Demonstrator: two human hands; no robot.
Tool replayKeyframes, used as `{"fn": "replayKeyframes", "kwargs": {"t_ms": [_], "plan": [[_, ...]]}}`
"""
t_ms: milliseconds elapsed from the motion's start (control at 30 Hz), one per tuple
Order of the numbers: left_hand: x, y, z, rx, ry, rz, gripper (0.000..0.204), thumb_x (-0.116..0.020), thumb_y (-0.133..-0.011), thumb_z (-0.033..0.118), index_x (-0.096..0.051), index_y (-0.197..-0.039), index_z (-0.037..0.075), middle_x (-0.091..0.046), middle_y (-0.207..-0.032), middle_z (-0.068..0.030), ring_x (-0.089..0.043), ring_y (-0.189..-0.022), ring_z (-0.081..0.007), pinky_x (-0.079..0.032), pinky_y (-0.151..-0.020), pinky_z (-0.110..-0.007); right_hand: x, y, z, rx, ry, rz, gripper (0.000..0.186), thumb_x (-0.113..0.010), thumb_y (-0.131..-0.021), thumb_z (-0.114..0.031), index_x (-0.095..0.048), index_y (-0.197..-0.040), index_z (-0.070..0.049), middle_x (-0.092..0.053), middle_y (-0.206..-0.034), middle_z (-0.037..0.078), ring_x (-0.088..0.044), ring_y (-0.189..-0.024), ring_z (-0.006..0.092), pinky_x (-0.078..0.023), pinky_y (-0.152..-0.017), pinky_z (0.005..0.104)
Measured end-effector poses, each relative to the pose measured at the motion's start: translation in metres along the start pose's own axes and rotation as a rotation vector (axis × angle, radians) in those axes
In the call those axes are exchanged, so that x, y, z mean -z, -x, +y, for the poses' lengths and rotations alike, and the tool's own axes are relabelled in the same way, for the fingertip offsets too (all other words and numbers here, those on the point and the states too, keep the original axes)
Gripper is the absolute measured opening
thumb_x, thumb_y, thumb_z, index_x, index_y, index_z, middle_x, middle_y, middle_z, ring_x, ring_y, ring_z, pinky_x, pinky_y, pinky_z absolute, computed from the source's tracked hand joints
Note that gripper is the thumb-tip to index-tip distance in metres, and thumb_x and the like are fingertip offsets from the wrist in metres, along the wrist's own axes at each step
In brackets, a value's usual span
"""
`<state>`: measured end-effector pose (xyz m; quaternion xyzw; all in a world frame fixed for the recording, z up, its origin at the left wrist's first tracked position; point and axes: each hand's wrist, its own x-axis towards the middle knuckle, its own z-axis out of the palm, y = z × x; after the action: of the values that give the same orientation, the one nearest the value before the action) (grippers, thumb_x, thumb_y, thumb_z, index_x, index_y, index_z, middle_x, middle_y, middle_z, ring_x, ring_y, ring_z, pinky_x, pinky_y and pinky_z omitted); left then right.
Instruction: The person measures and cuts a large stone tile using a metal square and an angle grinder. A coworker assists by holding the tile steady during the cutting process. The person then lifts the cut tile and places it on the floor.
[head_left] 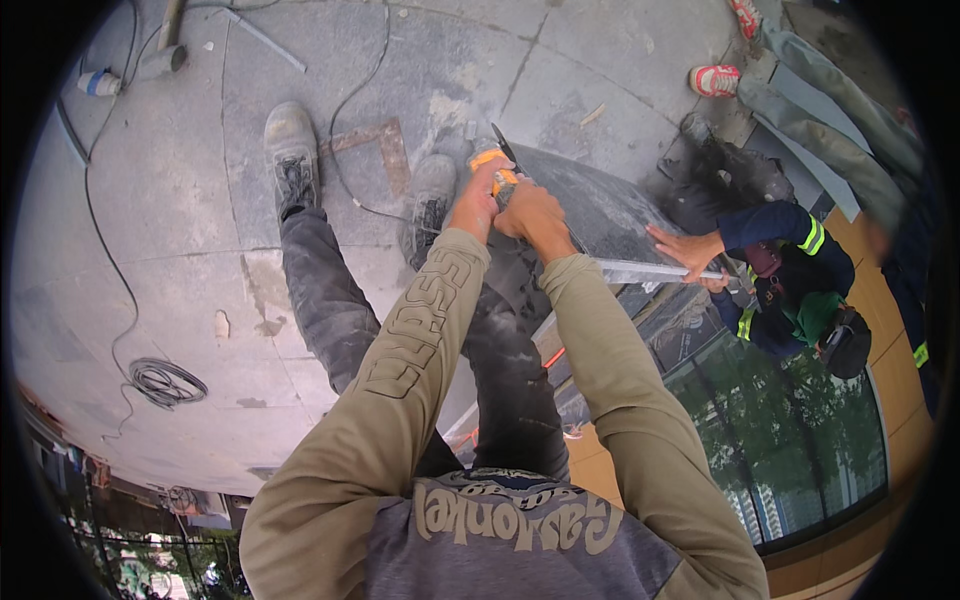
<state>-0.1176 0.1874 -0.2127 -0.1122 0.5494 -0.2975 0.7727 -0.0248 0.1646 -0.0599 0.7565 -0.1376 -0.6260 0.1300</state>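
In the head view my left hand [478,205] and my right hand [532,218] are closed on an orange-and-black tool [491,160] at the near left end of a dark stone slab [600,205]. A thin dark edge sticks up beside the tool; its exact kind is unclear. A co-worker's hand [682,247] lies spread on the slab's right part, and their other hand [716,284] is at a pale strip [640,272] along its edge. My boots [290,160] stand on the pavement left of the slab.
Cables, a coiled hose [165,380], a mallet [165,60] and a white bottle [98,82] lie on the pavement [210,290]. A co-worker in dark clothing [775,320] crouches at right; another person's legs [800,130] are beyond. A glazed panel [810,440] stands at lower right.
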Motion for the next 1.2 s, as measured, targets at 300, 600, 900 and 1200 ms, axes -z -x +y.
{"fn": "replayKeyframes", "kwargs": {"t_ms": [300, 600, 900, 1200], "plan": [[-0.007, 0.028, -0.022, -0.108, -0.034, 0.047, 0.037, -0.084, -0.086, 0.018, -0.064, -0.115, 0.007, -0.068, -0.097, -0.0113, -0.073, -0.091, -0.0272, -0.064, -0.081, -0.041, 0.002, 0.025, 0.013, -0.010, -0.006, -0.013, 0.088, -0.083, -0.082, -0.030, -0.048, -0.156, 0.001, -0.070, -0.140, 0.022, -0.068, -0.132, 0.0397, -0.057, -0.108, 0.0471], [-0.016, 0.034, -0.011, -0.117, 0.012, 0.035, 0.035, -0.082, -0.084, 0.011, -0.062, -0.113, 0.008, -0.067, -0.091, -0.0098, -0.072, -0.081, -0.0276, -0.064, -0.075, -0.042, -0.003, 0.013, 0.007, 0.026, 0.010, 0.021, 0.088, -0.081, -0.085, -0.032, -0.046, -0.160, -0.003, -0.070, -0.142, 0.020, -0.068, -0.133, 0.0392, -0.056, -0.109, 0.0467], [0.001, 0.017, -0.003, 0.029, -0.085, 0.009, 0.036, -0.083, -0.090, 0.011, -0.064, -0.120, 0.008, -0.071, -0.105, -0.0123, -0.075, -0.095, -0.0293, -0.064, -0.087, -0.045, -0.006, 0.005, 0.005, 0.025, 0.058, 0.016, 0.092, -0.083, -0.083, -0.031, -0.045, -0.163, -0.005, -0.070, -0.142, 0.019, -0.069, -0.132, 0.0386, -0.058, -0.107, 0.0455], [0.009, 0.049, -0.033, -0.242, -0.130, -0.250, 0.023, -0.066, -0.104, 0.015, -0.065, -0.126, 0.008, -0.066, -0.120, -0.0118, -0.069, -0.113, -0.0254, -0.058, -0.101, -0.038, -0.006, 0.032, 0.016, 0.005, -0.008, 0.052, 0.087, -0.083, -0.081, -0.028, -0.050, -0.157, -0.003, -0.072, -0.138, 0.022, -0.069, -0.129, 0.0405, -0.058, -0.106, 0.0478]]}}
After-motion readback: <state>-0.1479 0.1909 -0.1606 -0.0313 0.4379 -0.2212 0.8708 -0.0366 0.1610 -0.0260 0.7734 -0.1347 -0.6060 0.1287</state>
